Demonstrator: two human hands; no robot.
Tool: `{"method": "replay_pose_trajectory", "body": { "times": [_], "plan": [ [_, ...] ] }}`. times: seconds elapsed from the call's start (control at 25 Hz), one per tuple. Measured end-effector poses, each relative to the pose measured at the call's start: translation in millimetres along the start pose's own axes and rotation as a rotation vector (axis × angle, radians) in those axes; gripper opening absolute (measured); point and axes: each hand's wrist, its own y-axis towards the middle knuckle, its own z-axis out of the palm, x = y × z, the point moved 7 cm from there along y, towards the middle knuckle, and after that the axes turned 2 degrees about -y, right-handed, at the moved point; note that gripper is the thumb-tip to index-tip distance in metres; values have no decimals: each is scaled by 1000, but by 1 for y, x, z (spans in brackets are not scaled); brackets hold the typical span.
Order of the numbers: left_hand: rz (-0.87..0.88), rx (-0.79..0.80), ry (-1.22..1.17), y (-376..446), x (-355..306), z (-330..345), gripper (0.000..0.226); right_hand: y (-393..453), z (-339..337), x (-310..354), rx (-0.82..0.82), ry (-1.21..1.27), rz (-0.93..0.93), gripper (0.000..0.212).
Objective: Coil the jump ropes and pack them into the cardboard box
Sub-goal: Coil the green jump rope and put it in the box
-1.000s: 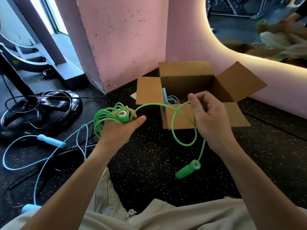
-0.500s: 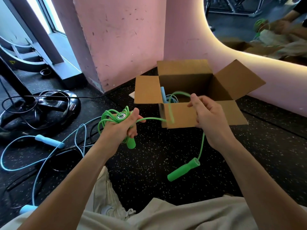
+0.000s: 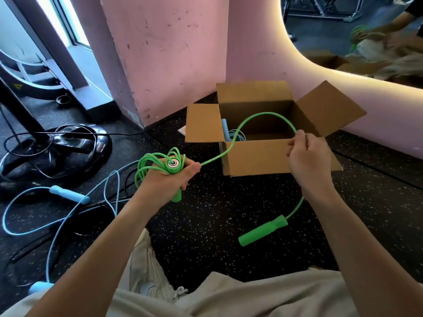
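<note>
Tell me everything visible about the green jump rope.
The green jump rope is a thin, smooth, plastic-looking cord with two thicker green handles. The left hand grips one handle upright together with several finished loops. From there the cord arches in front of the open cardboard box to the right hand, which pinches it. The remaining cord drops to the second handle, tilted low near the floor.

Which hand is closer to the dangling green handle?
Right. The right hand pinches the rope just above the dangling handle; the left hand, gripping the coil, sits farther off to its left.
</note>
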Motion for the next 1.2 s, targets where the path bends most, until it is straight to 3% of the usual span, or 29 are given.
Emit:
{"method": "replay_pose_trajectory", "body": {
  "times": [0.12, 0.2, 0.24, 0.32, 0.4, 0.48, 0.64, 0.76, 0.84, 0.88, 0.96, 1.0, 1.12, 1.2],
  "plan": [
    [-49, 25, -49, 1, 4, 5, 31, -5, 12, -14, 89, -445, 23, 39],
    [-94, 59, -69, 0, 8, 12, 39, -24, 26, 7, 11, -582, -236, 63],
    [-119, 75, -91, -2, 8, 18, 39, -38, 38, 23, 20, -557, -432, 67],
    [-182, 82, -213, -6, 10, 28, 34, -70, 70, 46, 250, -434, -769, 61],
    [-233, 79, -323, -9, 10, 31, 31, -92, 92, 46, 497, -256, -841, 40],
    [-291, 155, -323, -13, 10, 39, 38, -90, 92, 47, 478, -151, -888, 22],
    [-452, 555, -343, -36, 14, 66, 52, -91, 87, 51, 420, -130, -1048, 21],
    [-491, 978, -623, -59, 0, 83, 43, -92, 82, 55, 341, -122, -1114, 31],
    [-488, 1188, -902, -71, -19, 88, 40, -92, 87, 56, 395, 32, -1014, 28],
    [-451, 1201, -1043, -70, -29, 89, 36, -90, 96, 52, 525, 204, -835, 26],
    [-367, 1026, -1290, -54, -43, 86, 30, -98, 121, 39, 810, 544, -374, 24],
    [-315, 852, -1362, -41, -44, 80, 29, -106, 131, 31, 858, 507, -283, 22],
    [-178, 210, -1200, -7, -27, 38, 31, -119, 146, 11, 792, -54, -415, 25],
    [-117, -74, -1001, 4, -14, 4, 33, -129, 150, 11, 909, -179, -439, 35]
  ]
}}
